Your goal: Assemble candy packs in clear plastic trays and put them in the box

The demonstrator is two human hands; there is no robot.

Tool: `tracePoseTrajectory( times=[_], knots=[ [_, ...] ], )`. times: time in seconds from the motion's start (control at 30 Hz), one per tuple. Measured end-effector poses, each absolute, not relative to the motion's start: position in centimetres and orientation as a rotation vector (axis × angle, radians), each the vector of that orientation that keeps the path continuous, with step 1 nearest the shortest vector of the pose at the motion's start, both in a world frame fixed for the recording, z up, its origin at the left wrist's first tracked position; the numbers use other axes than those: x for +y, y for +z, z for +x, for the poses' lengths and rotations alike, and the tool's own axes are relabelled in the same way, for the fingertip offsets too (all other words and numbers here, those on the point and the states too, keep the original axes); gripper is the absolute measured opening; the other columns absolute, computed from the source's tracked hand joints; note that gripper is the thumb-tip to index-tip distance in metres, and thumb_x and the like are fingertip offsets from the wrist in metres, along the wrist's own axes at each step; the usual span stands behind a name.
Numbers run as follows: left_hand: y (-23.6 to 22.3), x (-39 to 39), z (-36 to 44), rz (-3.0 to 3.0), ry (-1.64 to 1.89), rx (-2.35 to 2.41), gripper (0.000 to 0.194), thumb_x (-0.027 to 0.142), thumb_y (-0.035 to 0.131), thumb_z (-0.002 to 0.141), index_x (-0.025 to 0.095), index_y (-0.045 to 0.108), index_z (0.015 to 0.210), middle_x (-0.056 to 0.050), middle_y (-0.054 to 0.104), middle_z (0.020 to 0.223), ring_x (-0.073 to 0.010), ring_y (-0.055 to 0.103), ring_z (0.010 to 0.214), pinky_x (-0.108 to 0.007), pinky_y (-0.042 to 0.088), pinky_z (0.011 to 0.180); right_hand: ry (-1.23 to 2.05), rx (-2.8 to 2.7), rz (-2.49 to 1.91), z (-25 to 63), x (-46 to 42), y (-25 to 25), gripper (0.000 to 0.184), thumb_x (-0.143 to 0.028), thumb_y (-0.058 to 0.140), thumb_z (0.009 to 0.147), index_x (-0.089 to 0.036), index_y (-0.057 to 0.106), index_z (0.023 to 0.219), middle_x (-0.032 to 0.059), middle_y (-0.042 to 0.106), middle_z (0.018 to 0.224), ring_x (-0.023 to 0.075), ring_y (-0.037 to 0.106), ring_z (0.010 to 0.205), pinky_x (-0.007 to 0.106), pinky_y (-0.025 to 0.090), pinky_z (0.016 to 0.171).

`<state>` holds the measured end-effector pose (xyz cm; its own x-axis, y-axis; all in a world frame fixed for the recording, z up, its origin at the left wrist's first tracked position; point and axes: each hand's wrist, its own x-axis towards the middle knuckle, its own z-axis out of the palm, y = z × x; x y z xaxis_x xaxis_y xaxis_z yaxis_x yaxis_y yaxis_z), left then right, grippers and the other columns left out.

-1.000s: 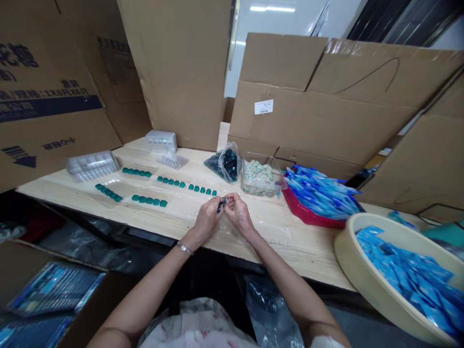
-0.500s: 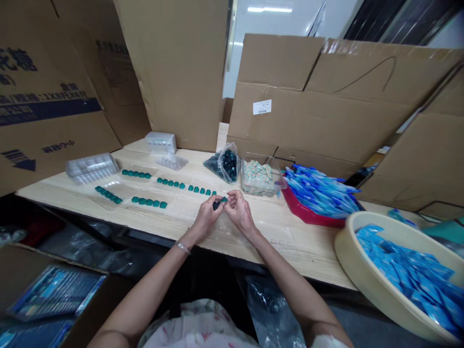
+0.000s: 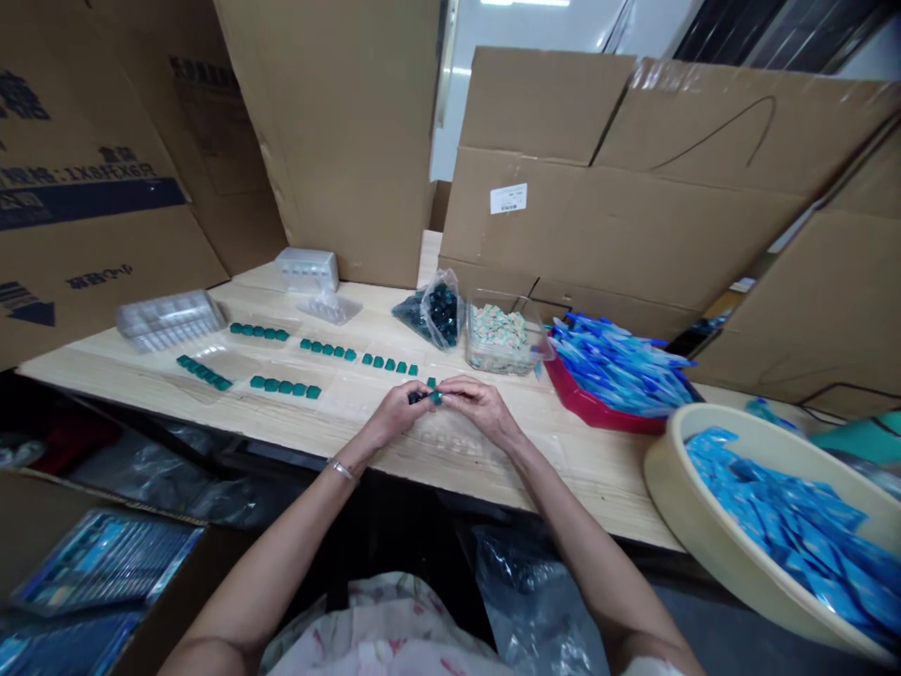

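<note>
Head view: pale wood-grain tabletop [image 3: 612, 479], catalogued by item.

Left hand [image 3: 394, 414]: was closed around several small, dark, glossy pieces [image 3: 417, 397], with fingertips extended toward the right.

Right hand [image 3: 489, 409]: was bent inward, fingertips at one small teal block-shaped piece [image 3: 436, 399]. Pinching or merely steadying: could not be told.

Small teal block-shaped piece: sat between the fingertips of both hands, just beyond a clear moulded plastic tray [image 3: 457, 443] near the front edge.

Second small teal block [image 3: 432, 382]: stood just past the fingertips, near the end of a row of five teal blocks [image 3: 389, 364]. Exact seating: could not be made out.

Further teal blocks, in rows of five [image 3: 285, 387]: lay left of the hands over thin clear plastic.

Clear plastic bag of dark teal pieces [image 3: 440, 314]: lay beyond the hands, just beside a clear rectangular plastic box of small pale packets [image 3: 501, 330].

Handling, as judged: called for a light fingertip pinch on the block's sides, top face left unobscured. Called also for a loose palm around the spare pieces, so as to feed singly without spilling. Needed wrists held high to avoid nudging the neighbouring row.
</note>
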<state>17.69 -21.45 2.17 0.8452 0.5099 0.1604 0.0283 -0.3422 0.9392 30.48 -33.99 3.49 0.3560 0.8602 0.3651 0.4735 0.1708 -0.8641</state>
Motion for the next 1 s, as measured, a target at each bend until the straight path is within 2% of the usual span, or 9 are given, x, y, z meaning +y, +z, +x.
tracePoseTrajectory(
  times=[0.13, 0.3, 0.5, 0.63, 0.77, 0.9, 1.0],
  knots=[
    [1.8, -22.0, 18.0, 1.856, 0.502, 0.392, 0.013, 0.031, 0.061, 0.072, 0.018, 0.063, 0.073, 0.001, 0.061, 0.065, -0.0134, 0.056, 0.064, -0.023, 0.043, 0.062, 0.380, -1.210, -1.504, 31.3, -34.9, 3.5, 0.018, -0.033, 0.066, 0.075, -0.021, 0.071, 0.087, 0.0056, 0.067, 0.091, 0.0174, 0.063, 0.085, 0.031, 0.052, 0.076],
    [1.7, -22.0, 17.3, 1.879, 0.501, 0.482, 0.019, 0.036, 0.060, 0.074, 0.017, 0.064, 0.074, -0.001, 0.064, 0.071, -0.0157, 0.057, 0.070, -0.026, 0.042, 0.070, 0.038, -1.331, -1.685, 35.2, -36.0, 3.7, 0.013, -0.026, 0.064, 0.077, -0.020, 0.071, 0.085, 0.0059, 0.067, 0.086, 0.0186, 0.062, 0.085, 0.033, 0.048, 0.077],
    [2.3, -22.7, 16.2, 1.848, 0.432, 0.505, 0.020, 0.036, 0.057, 0.077, 0.017, 0.062, 0.072, 0.000, 0.062, 0.069, -0.0142, 0.054, 0.069, -0.025, 0.041, 0.068, 0.033, -1.574, -1.805, 37.4, -33.7, 1.3, 0.012, -0.024, 0.061, 0.080, -0.019, 0.071, 0.083, 0.0060, 0.068, 0.081, 0.0176, 0.061, 0.078, 0.031, 0.047, 0.075],
    [2.4, -22.5, 15.8, 1.786, 0.408, 0.517, 0.021, 0.037, 0.058, 0.076, 0.017, 0.062, 0.072, 0.001, 0.059, 0.065, -0.0114, 0.051, 0.059, -0.022, 0.038, 0.056, 0.060, -1.673, -1.813, 37.5, -32.2, 0.5, 0.018, -0.026, 0.056, 0.083, -0.018, 0.071, 0.081, 0.0071, 0.067, 0.079, 0.0165, 0.060, 0.074, 0.029, 0.047, 0.072],
    [2.0, -22.3, 15.5, 1.632, 0.350, 0.568, 0.026, 0.043, 0.060, 0.073, 0.018, 0.060, 0.074, 0.005, 0.051, 0.054, -0.0066, 0.037, 0.041, -0.020, 0.027, 0.039, 0.127, -1.755, -1.792, 37.7, -31.8, 0.5, 0.022, -0.031, 0.054, 0.085, -0.019, 0.071, 0.079, 0.0067, 0.066, 0.079, 0.0155, 0.060, 0.074, 0.027, 0.046, 0.069],
    [1.3, -22.3, 15.4, 1.455, 0.306, 0.551, 0.031, 0.048, 0.063, 0.070, 0.018, 0.058, 0.078, 0.005, 0.051, 0.060, -0.0033, 0.030, 0.037, -0.017, 0.020, 0.034, 0.152, -1.809, -1.790, 37.8, -31.7, 0.3, 0.022, -0.036, 0.057, 0.082, -0.019, 0.072, 0.078, 0.0062, 0.065, 0.077, 0.0148, 0.059, 0.071, 0.026, 0.044, 0.067],
    [1.3, -22.2, 15.4, 1.333, 0.303, 0.502, 0.033, 0.048, 0.064, 0.070, 0.017, 0.058, 0.079, 0.004, 0.052, 0.066, -0.0017, 0.028, 0.039, -0.016, 0.018, 0.034, 0.183, -1.782, -1.769, 37.8, -31.8, 0.1, 0.021, -0.035, 0.060, 0.081, -0.018, 0.071, 0.076, 0.0067, 0.067, 0.077, 0.0157, 0.060, 0.073, 0.027, 0.045, 0.071]
  ],
)
